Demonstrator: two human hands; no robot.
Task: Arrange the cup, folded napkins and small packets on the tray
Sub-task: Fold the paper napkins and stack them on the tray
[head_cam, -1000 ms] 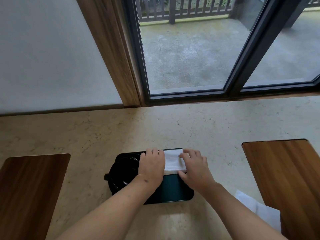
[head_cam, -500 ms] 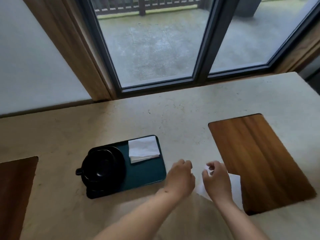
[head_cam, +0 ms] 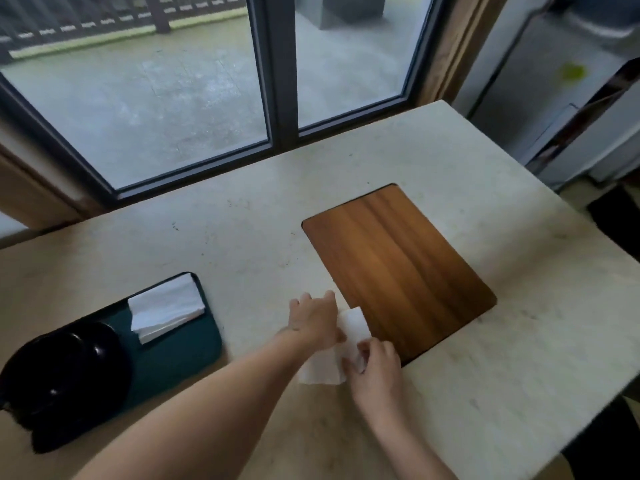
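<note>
A dark green tray (head_cam: 180,355) lies at the left on the pale stone counter. A black cup (head_cam: 65,375) on a black saucer sits on the tray's near-left end. A folded white napkin (head_cam: 166,311) lies on its far end. A second white napkin (head_cam: 349,332) lies on the counter beside a wooden inlay. My left hand (head_cam: 315,323) presses flat on that napkin's left part. My right hand (head_cam: 375,372) pinches the napkin's near right edge. No small packets are visible.
A wooden inlay panel (head_cam: 398,268) is set into the counter right of my hands. A window with dark frames (head_cam: 277,81) runs along the far side. The counter's right edge (head_cam: 588,216) drops off to a dark floor.
My view has swung right. Both hands have left the tray and come down on the loose napkin beside the wooden panel; the right hand now pinches it.
</note>
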